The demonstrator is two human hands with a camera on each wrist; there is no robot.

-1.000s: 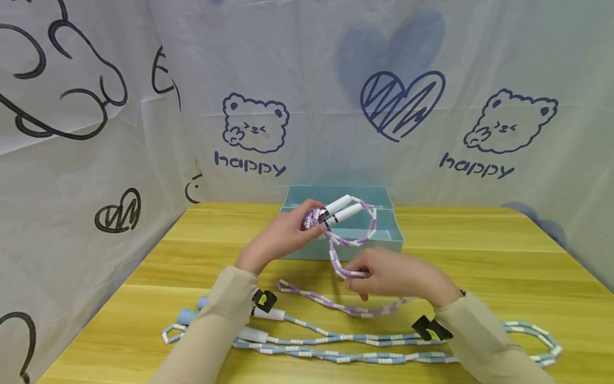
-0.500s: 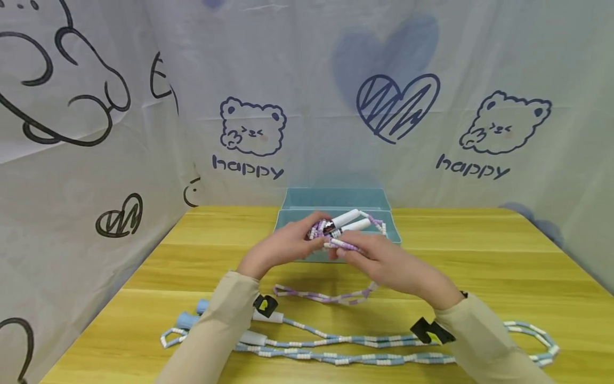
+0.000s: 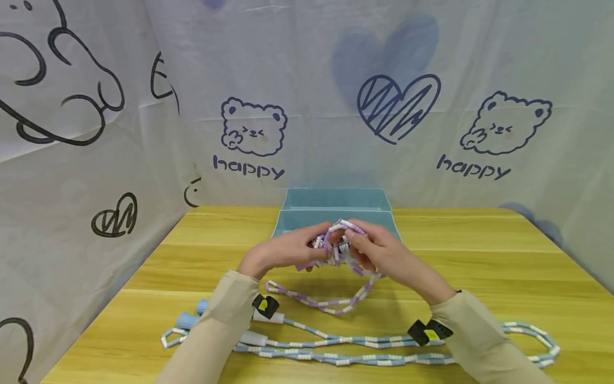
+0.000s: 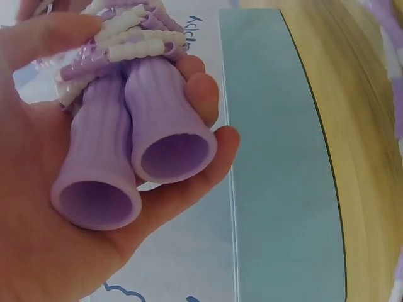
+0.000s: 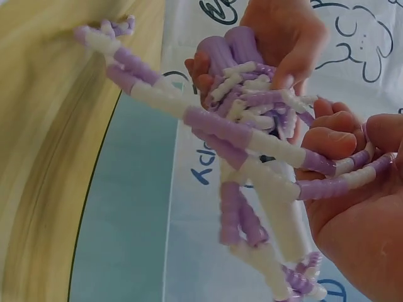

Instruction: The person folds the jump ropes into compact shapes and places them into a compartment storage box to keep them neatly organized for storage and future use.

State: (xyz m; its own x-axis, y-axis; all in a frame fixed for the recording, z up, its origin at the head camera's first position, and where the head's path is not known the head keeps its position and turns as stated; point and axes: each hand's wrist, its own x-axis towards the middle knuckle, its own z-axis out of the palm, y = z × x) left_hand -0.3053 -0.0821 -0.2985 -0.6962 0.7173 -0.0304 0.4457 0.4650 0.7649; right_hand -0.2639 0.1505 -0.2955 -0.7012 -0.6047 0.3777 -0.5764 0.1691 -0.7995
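My left hand (image 3: 288, 249) grips the two purple handles (image 4: 99, 141) of a purple-and-white beaded jump rope (image 5: 220, 129), held side by side. Several turns of the rope wrap around the handles, as both wrist views show. Between its thumb and fingers my right hand (image 3: 386, 253) pinches a doubled stretch of the same rope, close beside the left hand. A loose end of the rope hangs down toward the table in a curve. White shafts of the handles point away from the left palm in the right wrist view.
Behind the hands stands a light blue box (image 3: 337, 200), partly covered by them. A blue-and-white beaded jump rope (image 3: 342, 340) lies lengthwise along the near side of the wooden table (image 3: 211, 261), its blue handles (image 3: 187, 320) partly under the left sleeve. Printed cloth (image 3: 326, 149) hangs behind.
My right hand has risen from low on the right up to the left hand, bringing rope around the handles. The left hand has lowered slightly, and the loose rope tail has shortened.
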